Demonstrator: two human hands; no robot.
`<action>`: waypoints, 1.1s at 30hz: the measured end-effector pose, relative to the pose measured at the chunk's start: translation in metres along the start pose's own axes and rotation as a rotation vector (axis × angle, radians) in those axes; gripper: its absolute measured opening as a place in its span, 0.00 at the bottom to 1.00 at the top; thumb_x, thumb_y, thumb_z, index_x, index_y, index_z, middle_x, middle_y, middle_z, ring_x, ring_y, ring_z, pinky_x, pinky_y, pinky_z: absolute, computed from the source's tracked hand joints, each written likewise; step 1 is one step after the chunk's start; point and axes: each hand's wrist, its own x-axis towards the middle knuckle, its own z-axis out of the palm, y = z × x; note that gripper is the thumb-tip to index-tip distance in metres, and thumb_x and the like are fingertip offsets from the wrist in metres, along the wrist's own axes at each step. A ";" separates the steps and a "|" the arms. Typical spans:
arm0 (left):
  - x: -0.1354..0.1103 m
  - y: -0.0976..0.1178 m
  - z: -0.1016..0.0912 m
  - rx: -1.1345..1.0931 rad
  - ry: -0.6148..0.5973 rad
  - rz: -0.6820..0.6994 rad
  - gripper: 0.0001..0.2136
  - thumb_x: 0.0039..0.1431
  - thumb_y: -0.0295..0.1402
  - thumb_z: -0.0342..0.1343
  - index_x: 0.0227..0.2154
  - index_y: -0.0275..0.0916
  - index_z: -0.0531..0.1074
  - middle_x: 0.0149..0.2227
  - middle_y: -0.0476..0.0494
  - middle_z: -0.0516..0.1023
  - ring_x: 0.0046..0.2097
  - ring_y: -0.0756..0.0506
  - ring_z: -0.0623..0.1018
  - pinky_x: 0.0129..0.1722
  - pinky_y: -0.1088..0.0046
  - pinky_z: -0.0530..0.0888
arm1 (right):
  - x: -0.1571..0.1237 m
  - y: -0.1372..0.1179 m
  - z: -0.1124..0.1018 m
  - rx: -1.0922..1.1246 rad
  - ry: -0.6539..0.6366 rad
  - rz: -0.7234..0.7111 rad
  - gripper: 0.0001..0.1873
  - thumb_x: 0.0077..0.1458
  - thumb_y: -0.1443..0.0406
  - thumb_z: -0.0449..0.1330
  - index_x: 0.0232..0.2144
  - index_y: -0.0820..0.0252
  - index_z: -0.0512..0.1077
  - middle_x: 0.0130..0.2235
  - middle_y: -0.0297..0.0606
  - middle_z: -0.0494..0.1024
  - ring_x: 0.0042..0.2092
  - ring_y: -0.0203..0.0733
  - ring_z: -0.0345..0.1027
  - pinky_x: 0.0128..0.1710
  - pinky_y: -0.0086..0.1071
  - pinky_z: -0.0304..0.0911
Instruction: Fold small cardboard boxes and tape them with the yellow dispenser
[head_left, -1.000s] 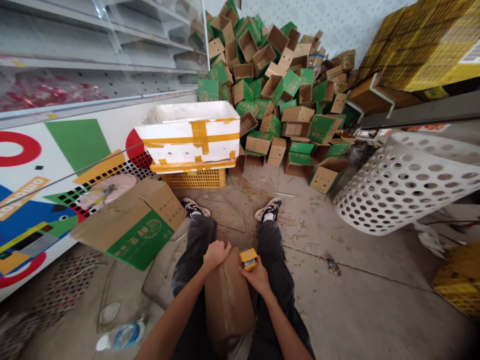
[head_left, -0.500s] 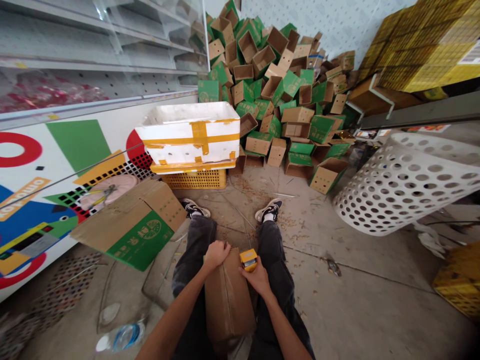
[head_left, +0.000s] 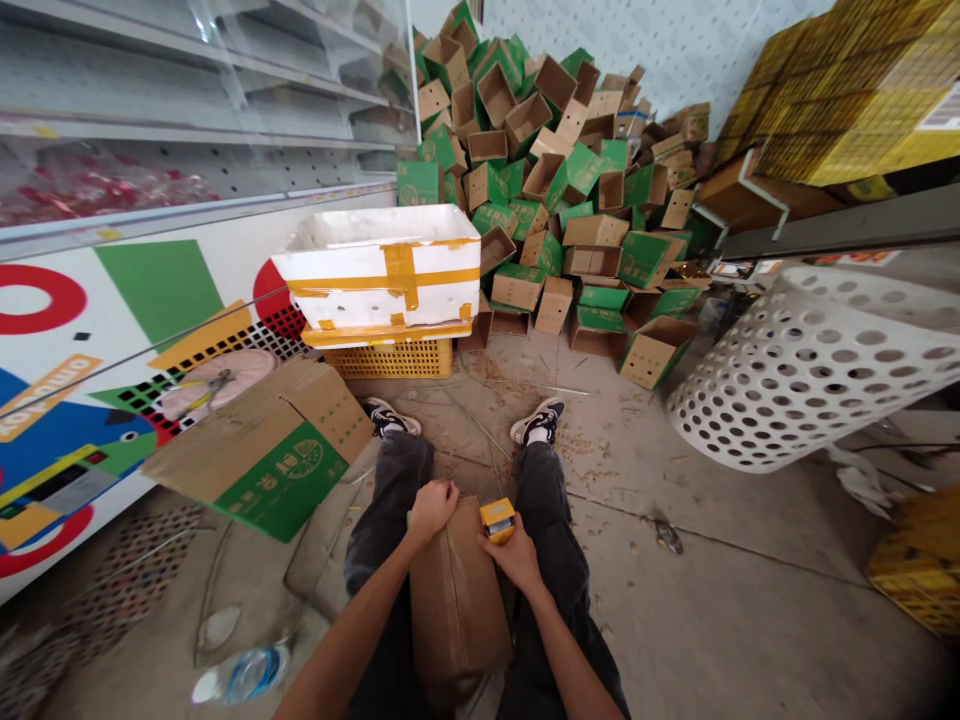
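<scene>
A closed brown cardboard box [head_left: 459,590] lies between my legs, with a taped seam along its top. My left hand [head_left: 433,512] grips the far left edge of this box, its fingers curled together over the rim. In my right hand [head_left: 516,552] is a small yellow box [head_left: 496,514], pinched between thumb and fingers at the cardboard box's far right corner. A greyish patch shows on the near side of the yellow box. The fingertips under it are partly hidden.
Left of my legs stands a larger cardboard carton [head_left: 259,450]. A white foam box [head_left: 386,265] sits on a yellow crate [head_left: 390,360] ahead. Many green-and-brown cartons [head_left: 592,230] are heaped behind. A white perforated basket [head_left: 795,370] leans right; a plastic bottle [head_left: 255,672] lies lower left.
</scene>
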 end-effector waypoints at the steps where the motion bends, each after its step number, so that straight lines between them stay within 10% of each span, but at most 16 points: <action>1: 0.000 0.000 0.000 0.009 -0.003 -0.006 0.22 0.76 0.38 0.44 0.41 0.35 0.84 0.44 0.32 0.87 0.46 0.42 0.84 0.49 0.69 0.74 | 0.000 -0.001 0.000 0.007 -0.008 -0.001 0.35 0.46 0.47 0.72 0.49 0.56 0.65 0.43 0.41 0.83 0.44 0.52 0.79 0.42 0.36 0.67; 33: -0.001 0.003 -0.003 0.044 -0.062 -0.016 0.22 0.76 0.37 0.44 0.42 0.35 0.85 0.47 0.32 0.87 0.48 0.42 0.84 0.49 0.68 0.74 | -0.004 -0.007 -0.004 0.004 -0.017 0.005 0.31 0.49 0.51 0.73 0.48 0.56 0.65 0.44 0.41 0.83 0.46 0.52 0.79 0.42 0.35 0.67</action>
